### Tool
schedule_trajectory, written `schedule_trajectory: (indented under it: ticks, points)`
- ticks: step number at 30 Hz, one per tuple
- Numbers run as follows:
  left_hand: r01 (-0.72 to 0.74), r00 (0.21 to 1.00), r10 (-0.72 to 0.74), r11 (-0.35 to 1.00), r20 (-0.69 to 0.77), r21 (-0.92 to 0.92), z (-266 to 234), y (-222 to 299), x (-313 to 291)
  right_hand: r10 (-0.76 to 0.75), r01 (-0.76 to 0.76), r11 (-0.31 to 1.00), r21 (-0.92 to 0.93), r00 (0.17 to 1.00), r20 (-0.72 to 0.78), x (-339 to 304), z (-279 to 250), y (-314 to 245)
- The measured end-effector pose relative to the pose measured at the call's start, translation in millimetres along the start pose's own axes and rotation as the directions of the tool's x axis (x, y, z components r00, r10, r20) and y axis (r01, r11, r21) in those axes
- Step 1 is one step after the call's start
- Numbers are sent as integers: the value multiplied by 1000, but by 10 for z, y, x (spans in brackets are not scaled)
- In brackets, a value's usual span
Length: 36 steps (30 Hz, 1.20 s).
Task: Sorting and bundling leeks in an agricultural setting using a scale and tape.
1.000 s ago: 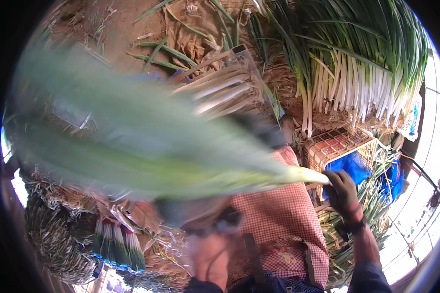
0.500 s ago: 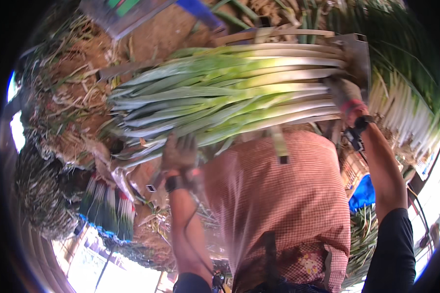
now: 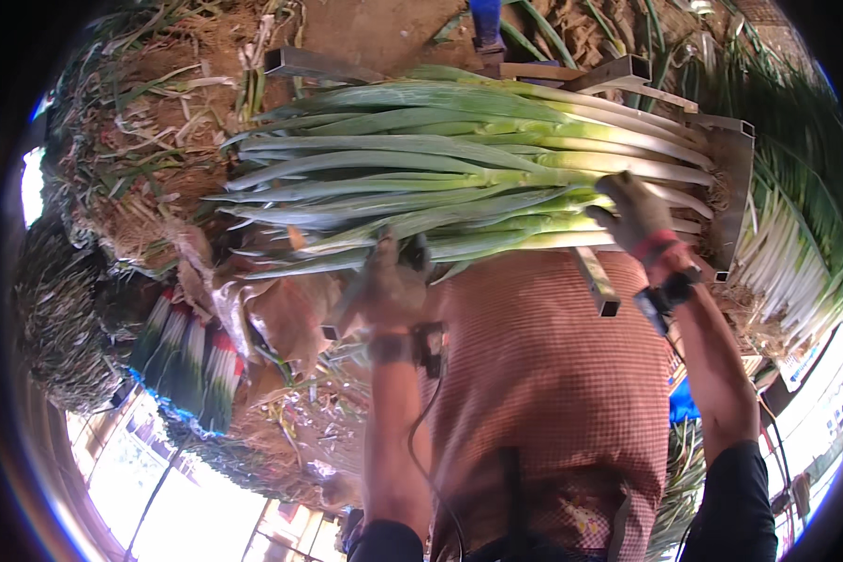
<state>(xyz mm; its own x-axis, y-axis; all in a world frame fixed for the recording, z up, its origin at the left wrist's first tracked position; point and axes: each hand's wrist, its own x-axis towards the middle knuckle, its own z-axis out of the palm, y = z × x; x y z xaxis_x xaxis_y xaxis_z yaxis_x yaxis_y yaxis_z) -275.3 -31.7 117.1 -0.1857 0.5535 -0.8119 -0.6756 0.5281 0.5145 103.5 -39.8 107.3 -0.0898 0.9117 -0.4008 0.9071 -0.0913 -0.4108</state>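
Observation:
A row of long green onions [image 3: 421,178] lies across a metal frame in front of me, leaves to the left, white stalks and roots to the right. The root ends lie by an upright metal plate [image 3: 732,187]. My gloved right hand [image 3: 639,214] is over the pale stalks on the near side, fingers bent and apart, gripping nothing. At the near edge of the leaves is my gloved left hand [image 3: 393,286], somewhat blurred. Its fingers point away from me, spread against the lowest leaves, and it holds nothing that I can see.
A large heap of green onions [image 3: 806,215] stands at the right. Loose leaf scraps [image 3: 169,122] cover the ground at the left. Bundles with red bands [image 3: 189,361] stand at the lower left. A square metal bar [image 3: 598,281] juts toward my checked apron [image 3: 543,375].
My right hand has come off the root ends and moved left along the stalks. The left hand still sits at the near leaf edge. My view has shifted, moving the scene within it.

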Motion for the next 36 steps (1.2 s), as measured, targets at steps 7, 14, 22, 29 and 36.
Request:
schedule_trajectory:
  ticks: [7,14,22,29,36]
  points:
    - [-418,824,-11,663,566,622,632,-195,-1173,66,-70,984,162,997,26,367,172,-51]
    - [34,934,-231,817,273,575,-564,-628,-2419,73,-78,993,87,996,58,374,268,116]
    - [26,939,338,-267,69,963,-3941,350,-3758,69,-79,993,86,991,114,408,111,-84]
    - [20,956,288,-253,56,967,-3397,82,-3408,-29,19,996,90,993,110,-138,-579,-144]
    - [350,630,109,844,-769,406,-4314,-56,-3071,-174,99,920,380,970,168,-1041,-579,-1362]
